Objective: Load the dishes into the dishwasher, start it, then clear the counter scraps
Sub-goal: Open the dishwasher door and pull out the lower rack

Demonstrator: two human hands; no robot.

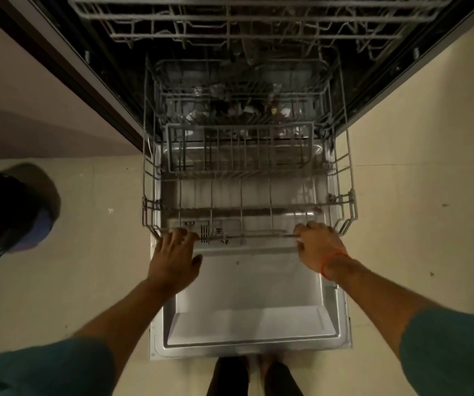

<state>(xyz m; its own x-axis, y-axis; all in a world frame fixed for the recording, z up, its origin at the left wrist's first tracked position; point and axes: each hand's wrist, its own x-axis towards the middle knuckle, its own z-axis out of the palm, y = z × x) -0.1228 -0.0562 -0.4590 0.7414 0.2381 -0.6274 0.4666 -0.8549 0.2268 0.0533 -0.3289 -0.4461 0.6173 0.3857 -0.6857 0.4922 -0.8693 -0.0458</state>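
Two hands, left hand (174, 254) and right hand (320, 242), grip lower rack (347, 178).

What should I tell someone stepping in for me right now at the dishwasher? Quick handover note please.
Left hand: fingers spread on the front rail of the lower rack, near its left corner; grip unclear.
Right hand: curled around the same rail near its right corner.
The lower rack is pulled out over the open door; its front looks empty, with some blurred items at the back. The upper rack sits above.
Done: door open, rack out.
Left: load dishes, push the rack in, shut the door, start it, clear counter scraps. The counter is out of view.
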